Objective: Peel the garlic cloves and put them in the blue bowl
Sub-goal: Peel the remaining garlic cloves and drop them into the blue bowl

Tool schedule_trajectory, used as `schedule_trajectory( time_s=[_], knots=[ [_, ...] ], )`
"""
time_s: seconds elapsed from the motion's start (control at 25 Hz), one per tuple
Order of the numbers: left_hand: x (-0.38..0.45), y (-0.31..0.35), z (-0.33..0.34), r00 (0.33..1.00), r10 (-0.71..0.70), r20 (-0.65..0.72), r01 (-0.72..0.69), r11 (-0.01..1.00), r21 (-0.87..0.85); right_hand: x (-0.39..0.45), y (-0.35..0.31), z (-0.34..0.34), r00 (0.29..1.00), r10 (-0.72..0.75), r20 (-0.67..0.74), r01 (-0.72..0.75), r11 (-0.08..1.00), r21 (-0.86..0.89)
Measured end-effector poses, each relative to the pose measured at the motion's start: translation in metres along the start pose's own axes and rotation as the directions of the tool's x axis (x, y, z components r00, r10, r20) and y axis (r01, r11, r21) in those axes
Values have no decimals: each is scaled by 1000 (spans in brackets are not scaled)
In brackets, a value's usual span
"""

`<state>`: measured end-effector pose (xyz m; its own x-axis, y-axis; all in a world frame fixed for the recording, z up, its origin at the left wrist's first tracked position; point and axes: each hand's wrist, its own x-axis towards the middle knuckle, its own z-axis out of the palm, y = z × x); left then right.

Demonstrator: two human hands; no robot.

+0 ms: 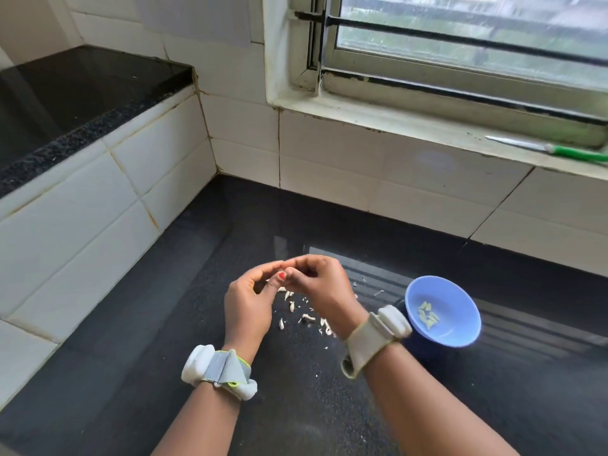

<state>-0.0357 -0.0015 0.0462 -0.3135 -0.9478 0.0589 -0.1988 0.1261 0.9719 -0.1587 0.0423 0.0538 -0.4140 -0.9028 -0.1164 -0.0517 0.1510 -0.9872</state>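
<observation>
A black, glossy stone bench (329, 406) fills the lower half of the view and mirrors the window bars in pale stripes near its right side. White wall tiles (394, 179) with stained grout rise behind it and along the left, where a second, higher black ledge (82, 93) runs into the corner. Above the tiles sits a grimy sill (411, 126) under a window (477, 28) with dark bars; a knife (552, 149) with a green handle lies on the sill at the right.

Over the middle of the bench the left hand (246, 304) and the right hand (324, 284) meet, fingertips touching. Both grips are narrow, fingers curled in on something small pinched between them; the thing itself is hidden by the fingers, so I cannot tell what it is. Each wrist wears a pale band with a white unit.

Below the hands, peels (306, 315) lie scattered on the bench. The bowl (442, 311), blue, stands just right of the right wrist and holds several cloves (428, 314) in its bottom.
</observation>
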Motion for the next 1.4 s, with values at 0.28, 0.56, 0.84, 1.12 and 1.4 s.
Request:
schedule_trajectory(
  time_s=[0.28, 0.56, 0.84, 1.12, 1.4],
  knots=[
    [-23, 22, 31, 987, -116, 112, 127, 987, -101, -52, 2, -40, 976, -73, -206, 77, 997, 10],
    [-42, 46, 55, 901, -346, 261, 427, 813, -397, -68, 17, -59, 843, -459, -280, 315, 843, -436],
    [-47, 52, 61, 856, -451, 252, 516, 721, -463, -61, 25, -59, 785, -584, -208, 370, 711, -598],
    [-33, 46, 48, 761, -482, 434, 636, 686, -353, -57, 23, -67, 822, -552, -140, 386, 721, -575],
    [-34, 36, 42, 798, -385, 464, 532, 811, -242, -51, 26, -77, 852, -486, -193, 287, 743, -605]
  ],
)
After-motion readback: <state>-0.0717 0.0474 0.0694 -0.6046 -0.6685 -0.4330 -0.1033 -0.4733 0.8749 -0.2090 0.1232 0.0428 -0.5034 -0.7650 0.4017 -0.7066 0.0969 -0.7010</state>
